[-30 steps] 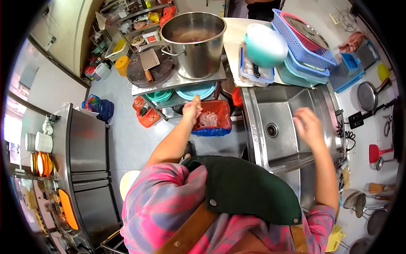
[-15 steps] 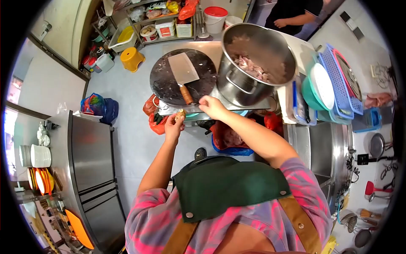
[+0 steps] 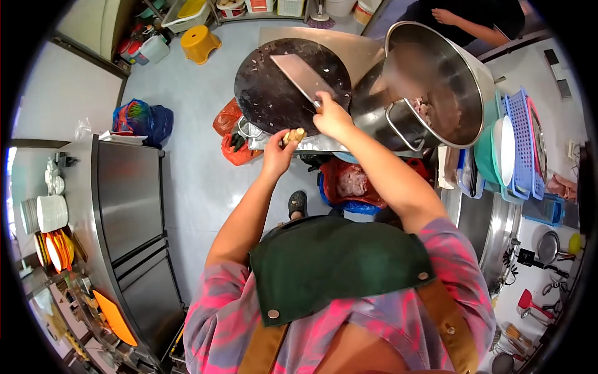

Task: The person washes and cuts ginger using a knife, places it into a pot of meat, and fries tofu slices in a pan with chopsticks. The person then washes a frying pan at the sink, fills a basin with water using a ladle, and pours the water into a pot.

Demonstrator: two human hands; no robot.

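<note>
My right hand [image 3: 332, 116] grips the handle of a cleaver [image 3: 303, 73], its broad blade tilted over a round dark chopping board [image 3: 261, 96] with pale scraps on it. My left hand [image 3: 277, 153] pinches a knobby yellowish piece of ginger [image 3: 295, 135] at the board's near edge. Close by on the right, a tall steel pot [image 3: 398, 128] holds cut meat [image 3: 423, 112]; haze blurs part of its inside. Below the counter, a red bag [image 3: 330, 174] holds pale meat, partly behind my right forearm.
A person [image 3: 464, 22] in dark clothes stands behind the pot. Basins and baskets [image 3: 523, 128] stack up at right beside the sink [image 3: 476, 215]. A steel cabinet [image 3: 131, 193] is on the left. A yellow stool [image 3: 199, 43] and a blue bag [image 3: 159, 124] stand on the floor.
My right hand has taken hold of the cleaver that lay on the board and raised it at a tilt. My left hand, still with the ginger, is nearer the board. The view has shifted.
</note>
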